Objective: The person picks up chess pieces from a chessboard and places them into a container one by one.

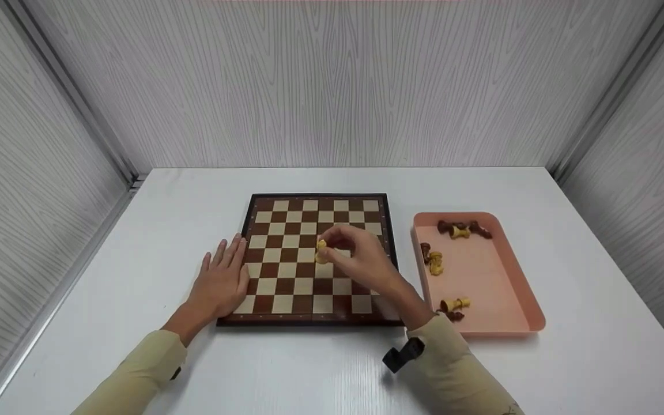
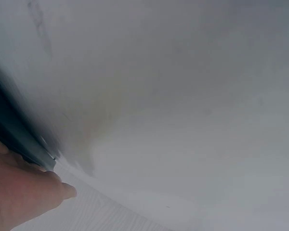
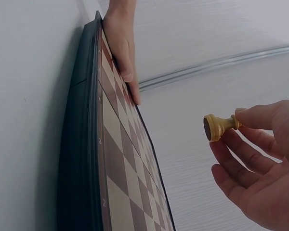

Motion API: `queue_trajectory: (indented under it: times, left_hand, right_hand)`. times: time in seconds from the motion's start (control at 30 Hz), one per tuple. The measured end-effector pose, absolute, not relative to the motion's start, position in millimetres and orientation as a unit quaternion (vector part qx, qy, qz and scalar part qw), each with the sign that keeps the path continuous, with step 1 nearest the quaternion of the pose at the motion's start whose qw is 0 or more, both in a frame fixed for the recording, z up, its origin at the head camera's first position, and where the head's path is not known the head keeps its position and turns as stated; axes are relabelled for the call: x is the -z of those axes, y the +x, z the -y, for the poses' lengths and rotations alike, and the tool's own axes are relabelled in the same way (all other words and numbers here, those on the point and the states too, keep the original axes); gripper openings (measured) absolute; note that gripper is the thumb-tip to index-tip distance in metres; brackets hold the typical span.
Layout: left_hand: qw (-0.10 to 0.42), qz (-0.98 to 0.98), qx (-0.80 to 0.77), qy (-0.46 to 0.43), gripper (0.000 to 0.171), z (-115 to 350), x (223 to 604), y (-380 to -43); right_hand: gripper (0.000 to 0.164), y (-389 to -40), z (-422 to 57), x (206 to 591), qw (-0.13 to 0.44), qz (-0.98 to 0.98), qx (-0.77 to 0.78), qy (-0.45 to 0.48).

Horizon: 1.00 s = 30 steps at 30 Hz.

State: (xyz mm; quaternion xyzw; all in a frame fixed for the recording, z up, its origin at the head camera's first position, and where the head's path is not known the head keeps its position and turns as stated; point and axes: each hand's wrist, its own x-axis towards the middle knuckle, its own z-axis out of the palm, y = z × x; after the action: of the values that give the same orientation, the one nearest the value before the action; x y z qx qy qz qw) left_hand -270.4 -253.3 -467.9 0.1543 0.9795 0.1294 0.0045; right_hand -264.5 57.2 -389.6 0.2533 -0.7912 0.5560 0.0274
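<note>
Between thumb and fingers my right hand [image 1: 363, 259] pinches a pale yellow chess piece [image 3: 220, 127]. In the right wrist view the piece is raised off the board, its dark round base showing and its top covered by the fingertips. Below it lies a brown and cream chessboard [image 1: 286, 271] with a dark frame. My left hand [image 1: 225, 282] rests along the board's left edge, fingers extended and pointing away from me. In the left wrist view only part of that hand shows, next to the dark side of the board.
A pink tray [image 1: 513, 276] stands right of the board, holding several pale yellow chess pieces [image 1: 436, 263] and dark red ones [image 1: 480, 230], mostly lying down. Both sit on a white table [image 1: 286, 369] enclosed by wood-grain panels [image 1: 343, 86] behind and at the sides.
</note>
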Motion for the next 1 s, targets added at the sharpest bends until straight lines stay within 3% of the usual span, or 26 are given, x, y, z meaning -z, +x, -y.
queue_trajectory:
  times: [0.43,1.0]
  left_hand:
    - [-0.002,-0.978,-0.138,0.155,0.060,254,468,-269]
    - [0.001,-0.978,-0.139,0.155,0.059,253,466,-270]
  right_hand:
    - [0.021,-265,-91,380,0.042,0.788,-0.567,0.237]
    - [0.018,-267,-134,371,0.069,0.801,-0.554,0.216]
